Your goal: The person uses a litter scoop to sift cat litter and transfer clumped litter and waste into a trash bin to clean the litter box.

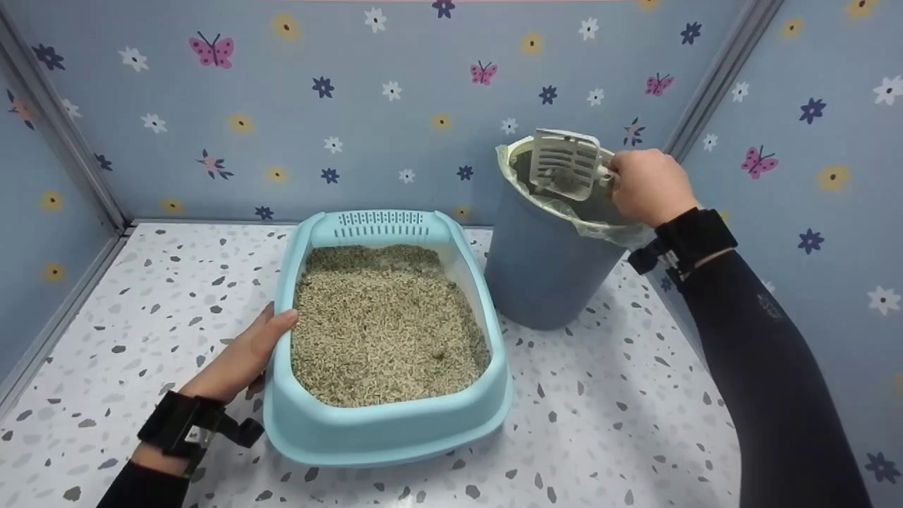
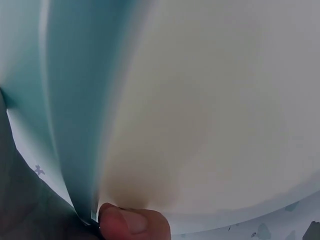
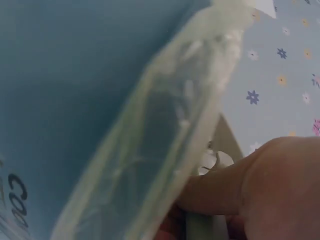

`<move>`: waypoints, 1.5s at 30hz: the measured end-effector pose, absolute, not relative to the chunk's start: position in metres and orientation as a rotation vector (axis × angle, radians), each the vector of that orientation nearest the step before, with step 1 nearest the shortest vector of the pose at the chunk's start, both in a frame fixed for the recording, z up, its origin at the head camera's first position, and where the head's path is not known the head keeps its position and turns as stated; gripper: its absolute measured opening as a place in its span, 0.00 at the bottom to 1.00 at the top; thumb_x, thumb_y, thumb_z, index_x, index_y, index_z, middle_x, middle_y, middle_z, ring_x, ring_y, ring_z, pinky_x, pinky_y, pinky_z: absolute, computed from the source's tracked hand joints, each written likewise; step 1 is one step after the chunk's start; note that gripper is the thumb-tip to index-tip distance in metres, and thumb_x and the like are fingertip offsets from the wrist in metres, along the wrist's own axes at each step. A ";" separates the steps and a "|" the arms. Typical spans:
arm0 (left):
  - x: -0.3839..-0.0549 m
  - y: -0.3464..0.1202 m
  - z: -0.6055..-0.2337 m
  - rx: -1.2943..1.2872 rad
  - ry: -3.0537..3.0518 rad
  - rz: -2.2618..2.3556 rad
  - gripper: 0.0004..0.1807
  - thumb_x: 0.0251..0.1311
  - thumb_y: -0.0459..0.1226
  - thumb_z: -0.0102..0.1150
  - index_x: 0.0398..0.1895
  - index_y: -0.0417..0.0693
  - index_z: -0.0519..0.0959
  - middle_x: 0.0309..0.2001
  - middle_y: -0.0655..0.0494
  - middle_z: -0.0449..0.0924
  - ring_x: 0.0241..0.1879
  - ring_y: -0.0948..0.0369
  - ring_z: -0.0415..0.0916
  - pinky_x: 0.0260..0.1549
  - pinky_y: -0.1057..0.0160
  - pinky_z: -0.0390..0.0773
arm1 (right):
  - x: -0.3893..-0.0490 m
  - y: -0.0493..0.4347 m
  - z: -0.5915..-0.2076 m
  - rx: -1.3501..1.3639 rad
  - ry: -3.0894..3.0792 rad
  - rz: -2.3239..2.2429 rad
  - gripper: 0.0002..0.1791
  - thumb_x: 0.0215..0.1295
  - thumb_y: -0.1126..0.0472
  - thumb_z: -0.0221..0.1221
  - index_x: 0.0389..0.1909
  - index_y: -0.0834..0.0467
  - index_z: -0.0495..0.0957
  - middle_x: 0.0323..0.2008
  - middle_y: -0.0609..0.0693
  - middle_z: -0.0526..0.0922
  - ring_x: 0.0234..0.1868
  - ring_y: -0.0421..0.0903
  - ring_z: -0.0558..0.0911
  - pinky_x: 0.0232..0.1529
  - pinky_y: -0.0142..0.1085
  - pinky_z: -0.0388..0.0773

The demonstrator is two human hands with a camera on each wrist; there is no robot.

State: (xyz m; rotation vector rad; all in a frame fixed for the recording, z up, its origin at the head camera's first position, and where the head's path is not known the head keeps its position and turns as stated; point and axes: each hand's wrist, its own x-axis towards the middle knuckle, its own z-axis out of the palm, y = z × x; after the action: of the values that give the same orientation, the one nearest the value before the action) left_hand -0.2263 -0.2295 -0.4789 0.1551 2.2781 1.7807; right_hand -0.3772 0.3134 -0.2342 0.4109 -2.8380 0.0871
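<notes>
A light blue litter box point(image 1: 388, 430) filled with tan pellet litter point(image 1: 388, 324) stands on the speckled surface. My left hand point(image 1: 243, 353) grips its left side, the thumb point(image 2: 135, 222) at the rim and the other fingers mostly hidden behind the wall. At the right, my right hand point(image 1: 652, 185) holds a slotted litter scoop point(image 1: 564, 159) by its handle. The scoop head is tipped on edge over the mouth of a bin point(image 1: 550, 261), with some dark bits low on its slots. In the right wrist view the fingers point(image 3: 215, 192) wrap the handle right beside the bin's liner point(image 3: 165, 120).
The blue-grey bin stands close to the box's right side, its pale liner folded over the rim. A small dark clump point(image 1: 439, 355) lies on the litter near the front right. Flower-patterned panels point(image 1: 381, 120) enclose the back and both sides of the speckled surface point(image 1: 162, 303).
</notes>
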 end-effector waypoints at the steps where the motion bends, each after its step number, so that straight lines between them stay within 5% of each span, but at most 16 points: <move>1: -0.226 -0.230 -0.479 0.153 2.278 1.782 0.45 0.87 0.62 0.38 0.93 0.54 0.37 0.21 0.53 0.68 0.09 0.64 0.57 0.07 0.66 0.63 | -0.377 0.312 -0.235 0.399 -2.827 0.060 0.09 0.66 0.74 0.58 0.43 0.68 0.85 0.38 0.66 0.87 0.35 0.64 0.80 0.41 0.64 0.81; 11: -0.224 -0.232 -0.480 0.138 2.314 1.752 0.46 0.87 0.63 0.38 0.94 0.57 0.36 0.29 0.44 0.78 0.12 0.62 0.63 0.09 0.64 0.68 | -0.373 0.310 -0.251 0.482 -2.602 -0.168 0.07 0.65 0.76 0.60 0.40 0.66 0.83 0.35 0.64 0.88 0.27 0.63 0.82 0.27 0.62 0.81; 23: -0.224 -0.232 -0.480 0.133 2.307 1.754 0.45 0.87 0.64 0.39 0.93 0.56 0.39 0.30 0.44 0.77 0.12 0.62 0.63 0.09 0.64 0.68 | -0.357 0.306 -0.237 0.345 -2.700 -0.005 0.08 0.69 0.68 0.56 0.39 0.64 0.84 0.32 0.61 0.85 0.29 0.61 0.80 0.28 0.62 0.80; 31: -0.224 -0.232 -0.480 0.145 2.299 1.768 0.45 0.87 0.63 0.39 0.93 0.55 0.39 0.30 0.45 0.76 0.12 0.61 0.62 0.08 0.62 0.68 | -0.337 0.294 -0.229 0.434 -2.579 0.239 0.15 0.78 0.60 0.62 0.56 0.66 0.84 0.39 0.66 0.89 0.31 0.65 0.83 0.32 0.65 0.78; 39: -0.224 -0.231 -0.481 0.153 2.305 1.767 0.46 0.87 0.63 0.39 0.94 0.55 0.37 0.31 0.44 0.77 0.12 0.62 0.62 0.08 0.63 0.69 | -0.316 0.261 -0.230 0.588 -2.633 0.380 0.15 0.79 0.59 0.66 0.56 0.66 0.82 0.45 0.62 0.91 0.31 0.56 0.79 0.33 0.48 0.73; 45: -0.226 -0.230 -0.479 0.152 2.311 1.766 0.45 0.87 0.63 0.39 0.92 0.51 0.42 0.28 0.46 0.75 0.11 0.62 0.61 0.07 0.63 0.66 | -0.303 0.233 -0.240 0.713 -2.729 0.349 0.16 0.79 0.57 0.68 0.57 0.63 0.79 0.43 0.58 0.89 0.33 0.55 0.83 0.37 0.50 0.81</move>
State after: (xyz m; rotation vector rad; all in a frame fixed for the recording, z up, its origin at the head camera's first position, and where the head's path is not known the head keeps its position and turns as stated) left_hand -0.2259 -0.2300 -0.4791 0.1519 2.3106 1.7656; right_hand -0.3028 0.2326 -0.2399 0.7129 -2.7291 0.3489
